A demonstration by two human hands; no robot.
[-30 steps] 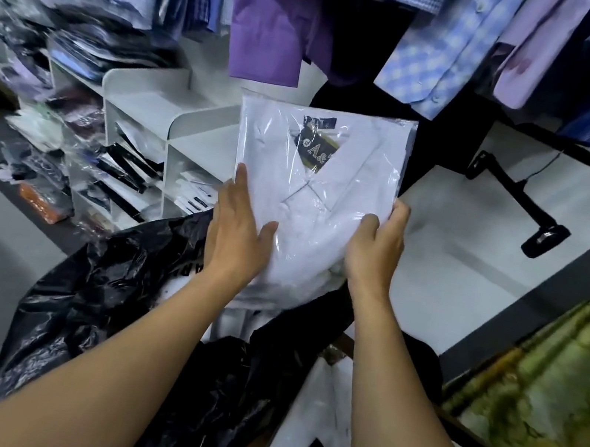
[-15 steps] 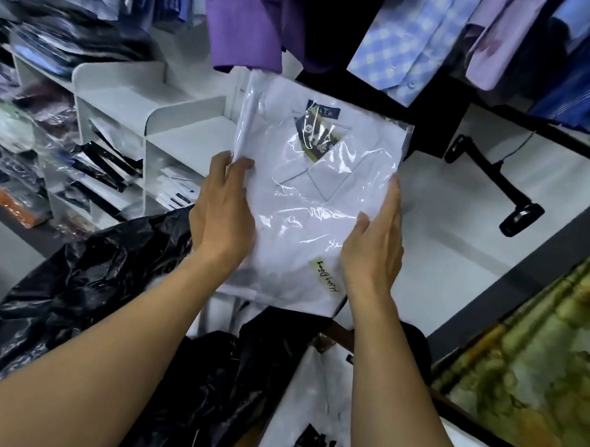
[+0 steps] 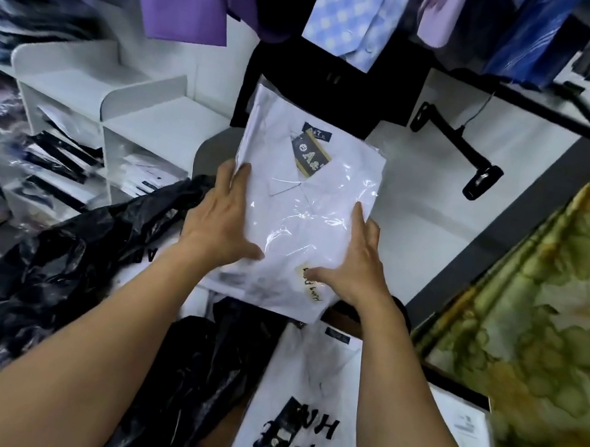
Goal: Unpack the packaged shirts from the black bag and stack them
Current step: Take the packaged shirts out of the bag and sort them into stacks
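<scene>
Packaged shirt [image 3: 301,201] sits over the mouth of the black bag [image 3: 53,284], collar end away from the person. Left hand [image 3: 224,219] and right hand [image 3: 353,260] are apart, one pressed to each long edge, fingers straight, thumbs across the film. I'd say that keeps it square for stacking. Whether anything supports it underneath is hard to tell.
</scene>
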